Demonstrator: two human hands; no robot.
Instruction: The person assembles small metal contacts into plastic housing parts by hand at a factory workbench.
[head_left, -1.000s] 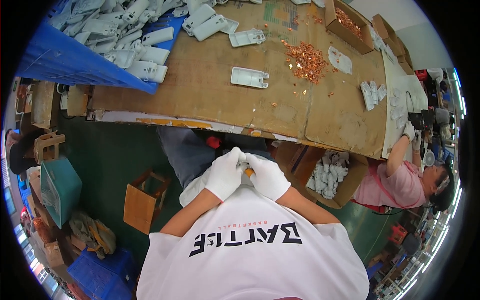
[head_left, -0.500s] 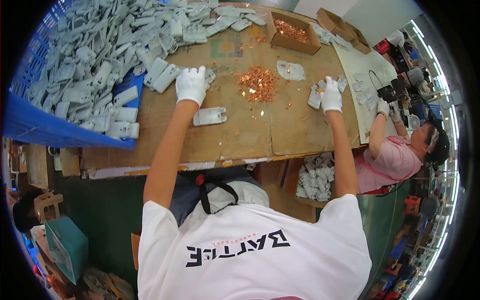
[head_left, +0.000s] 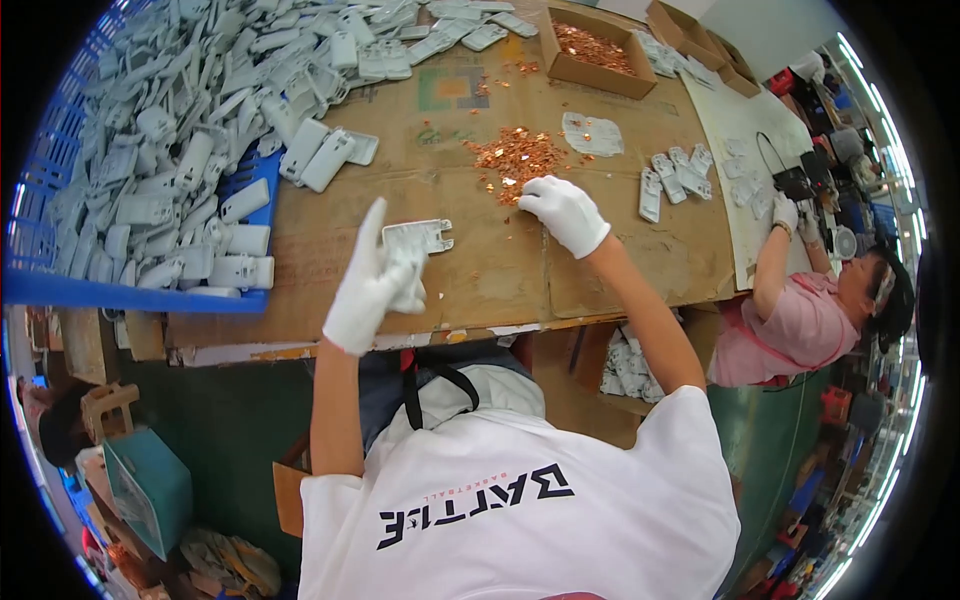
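Observation:
My left hand [head_left: 372, 285], in a white glove, is beside a single light-grey plastic housing [head_left: 418, 237] near the table's front edge. Its fingers are spread and a little smeared by motion, and they partly cover the housing's left end. At the near edge of a heap of small copper-coloured metal pieces [head_left: 518, 155], my gloved right hand [head_left: 568, 215] has its fingertips pressed together. Whatever they pinch is too small to make out. Several grey housings [head_left: 323, 160] lie loose to the left of the heap. A short row of similar housings [head_left: 676, 178] lies to the right.
A blue crate [head_left: 150, 296] overflowing with grey housings fills the left side. Behind the heap stands a cardboard box [head_left: 600, 75] of copper pieces, with a clear plastic piece [head_left: 592, 134] nearer. A co-worker [head_left: 810, 315] in pink sits at the right. Below the table is a box of white parts [head_left: 628, 365].
My left hand has come nearer, from the loose housings to the single one. My right hand has left the row of housings and moved left to the copper heap.

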